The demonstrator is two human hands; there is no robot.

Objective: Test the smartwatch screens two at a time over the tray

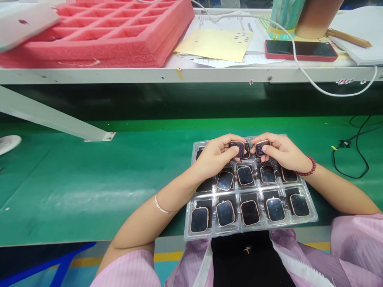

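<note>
Green bench [74, 179]; clear tray [251, 229] of watches [249, 212] at five o'clock. Left hand [220, 153], tray's eleven, pinches one watch [236, 148] between thumb and fingers; right hand [275, 150], tray's one, pinches another watch [262, 148] likewise.

On the white-edged raised shelf [131, 75], a red foam block with a grid of square pockets [155, 52] fills the left side. To its right lie a yellow paper sheet [215, 44] over white printed papers, then a black-screened phone in a red case [301, 50] (a white cable [302, 71] loops down past it). Behind the phone stand a teal marbled cup [285, 18] and a brown cup [317, 18]. A thin black cable [359, 167] curls on the green table [89, 179], far right.
</note>
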